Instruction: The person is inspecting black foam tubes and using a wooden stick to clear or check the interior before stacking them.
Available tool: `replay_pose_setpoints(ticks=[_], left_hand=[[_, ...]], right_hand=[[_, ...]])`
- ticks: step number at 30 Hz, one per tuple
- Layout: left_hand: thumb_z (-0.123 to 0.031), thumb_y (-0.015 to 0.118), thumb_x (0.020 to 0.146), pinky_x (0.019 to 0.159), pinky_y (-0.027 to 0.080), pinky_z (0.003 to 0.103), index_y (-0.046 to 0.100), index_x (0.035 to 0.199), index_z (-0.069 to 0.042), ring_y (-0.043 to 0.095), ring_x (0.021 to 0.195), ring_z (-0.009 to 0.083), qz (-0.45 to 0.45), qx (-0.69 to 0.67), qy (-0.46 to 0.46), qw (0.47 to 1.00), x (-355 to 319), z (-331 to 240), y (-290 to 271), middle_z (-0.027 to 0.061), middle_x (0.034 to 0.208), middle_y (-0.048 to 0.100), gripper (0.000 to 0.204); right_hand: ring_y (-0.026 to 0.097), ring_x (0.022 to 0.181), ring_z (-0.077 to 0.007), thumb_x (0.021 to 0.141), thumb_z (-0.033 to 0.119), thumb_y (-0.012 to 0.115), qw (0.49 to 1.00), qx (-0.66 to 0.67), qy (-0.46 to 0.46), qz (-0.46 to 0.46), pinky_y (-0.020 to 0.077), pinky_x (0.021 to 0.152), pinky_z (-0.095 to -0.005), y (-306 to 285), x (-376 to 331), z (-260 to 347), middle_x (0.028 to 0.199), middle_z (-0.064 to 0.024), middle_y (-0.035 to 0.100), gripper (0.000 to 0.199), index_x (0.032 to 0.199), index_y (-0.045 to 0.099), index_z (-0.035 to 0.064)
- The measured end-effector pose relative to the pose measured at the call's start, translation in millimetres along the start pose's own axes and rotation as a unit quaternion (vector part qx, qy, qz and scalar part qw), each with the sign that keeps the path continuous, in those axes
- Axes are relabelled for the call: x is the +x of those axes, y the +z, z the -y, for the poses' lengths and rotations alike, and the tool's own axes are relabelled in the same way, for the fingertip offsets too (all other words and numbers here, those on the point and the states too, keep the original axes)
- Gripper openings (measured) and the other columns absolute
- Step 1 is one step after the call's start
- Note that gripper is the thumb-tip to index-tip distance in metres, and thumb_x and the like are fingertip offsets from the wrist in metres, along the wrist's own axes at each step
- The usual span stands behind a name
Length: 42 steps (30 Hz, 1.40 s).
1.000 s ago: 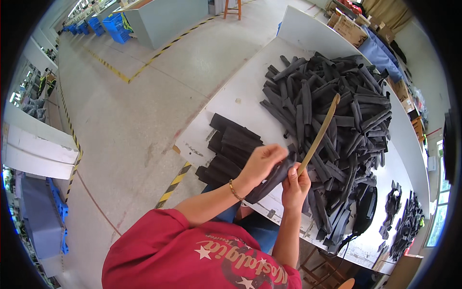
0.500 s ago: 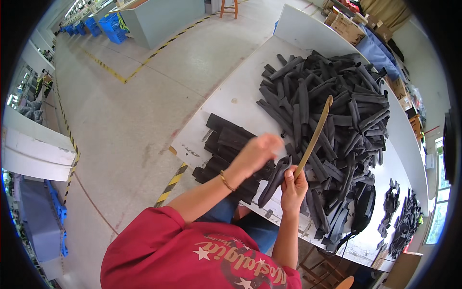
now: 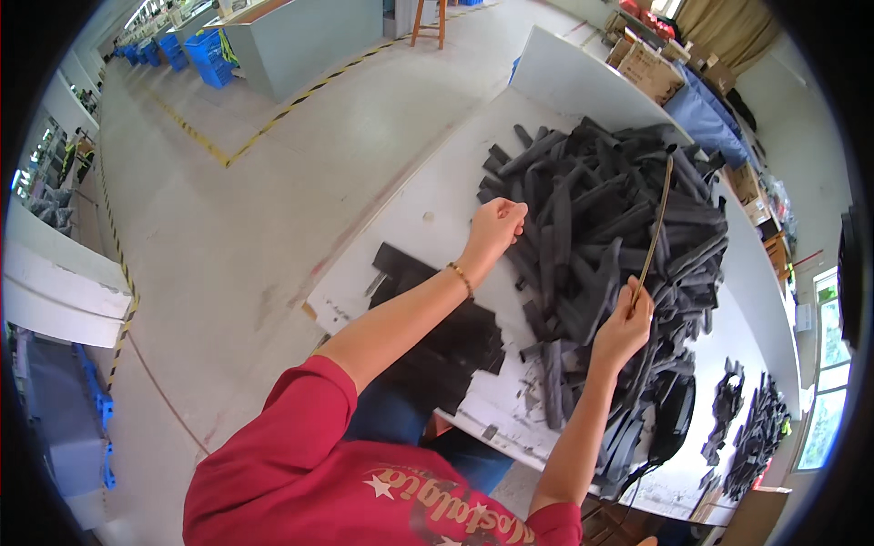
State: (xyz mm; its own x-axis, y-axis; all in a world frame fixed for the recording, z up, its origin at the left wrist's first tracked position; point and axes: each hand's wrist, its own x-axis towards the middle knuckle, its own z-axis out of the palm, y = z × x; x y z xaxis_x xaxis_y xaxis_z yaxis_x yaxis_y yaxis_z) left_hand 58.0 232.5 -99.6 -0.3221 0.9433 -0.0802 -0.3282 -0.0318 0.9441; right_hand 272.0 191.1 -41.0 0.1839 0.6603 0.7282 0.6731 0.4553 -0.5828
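A pale, slightly curved wooden stick point(image 3: 657, 227) rises from my right hand point(image 3: 624, 328), its fingers closed around the lower end. Left of that hand is a dark fabric tube point(image 3: 601, 291); I cannot tell whether the fingers touch it. My left hand point(image 3: 498, 227) is curled closed over the left edge of a large heap of dark grey fabric tubes point(image 3: 569, 205), with nothing showing from its fingers. Beneath my left forearm lies a stack of flat black pieces point(image 3: 464, 341), partly hidden by the arm.
The white table point(image 3: 410, 223) has a raised back panel point(image 3: 592, 77). A black bag-like object point(image 3: 672, 419) lies near its front edge. Smaller dark scraps point(image 3: 760, 441) sit at the far right. Blue crates point(image 3: 209, 59) and a wooden stool point(image 3: 428, 25) stand beyond the table.
My left hand has moved from the flat stack up and right to the heap's edge. My right hand, with the stick, has shifted right and away from me, over the heap.
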Motion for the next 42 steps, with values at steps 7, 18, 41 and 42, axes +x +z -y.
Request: replay_pose_setpoints(ticks=[7,18,41,42], left_hand=[[-0.039,0.070,0.075,0.076,0.049,0.040,0.065,0.079,-0.004,0.058,0.088,0.0310,-0.124,0.423,0.150,0.885,79,35,69,0.0124,0.083,0.061,0.035],[-0.015,0.047,0.097,0.070,0.048,0.025,0.057,0.099,-0.002,0.061,0.075,0.0107,0.265,-0.030,-0.007,0.964,6,-42,37,0.0037,0.079,0.061,0.017],[-0.014,0.057,0.085,0.072,0.049,0.039,0.061,0.089,-0.004,0.061,0.079,0.0325,0.164,0.332,0.387,0.844,-46,-42,5,0.0122,0.083,0.062,0.012],[-0.014,0.058,0.083,0.072,0.049,0.040,0.062,0.085,-0.004,0.061,0.079,0.0326,0.232,0.360,0.290,0.856,-54,-33,-16,0.0117,0.084,0.063,0.010]], right_hand=[[0.051,0.065,-0.0078,0.098,0.014,0.050,0.982,0.083,0.126,0.116,0.0388,0.059,-0.0228,-1,-40,23,0.075,-0.0038,0.062,0.016,0.098,0.059,0.0005],[0.031,0.048,0.0010,0.091,0.012,0.060,0.851,0.354,0.356,0.155,0.0214,0.042,-0.0158,1,-11,-4,0.070,0.0057,0.045,0.030,0.117,0.054,-0.0022],[0.026,0.048,-0.0017,0.101,0.026,0.043,0.887,0.327,0.305,0.119,0.0183,0.042,-0.0189,-35,-71,24,0.059,0.0055,0.033,0.026,0.097,0.055,0.0027],[0.026,0.048,-0.0017,0.101,0.026,0.043,0.886,0.329,0.304,0.118,0.0183,0.042,-0.0189,-43,-84,18,0.059,0.0055,0.033,0.026,0.097,0.055,0.0027]])
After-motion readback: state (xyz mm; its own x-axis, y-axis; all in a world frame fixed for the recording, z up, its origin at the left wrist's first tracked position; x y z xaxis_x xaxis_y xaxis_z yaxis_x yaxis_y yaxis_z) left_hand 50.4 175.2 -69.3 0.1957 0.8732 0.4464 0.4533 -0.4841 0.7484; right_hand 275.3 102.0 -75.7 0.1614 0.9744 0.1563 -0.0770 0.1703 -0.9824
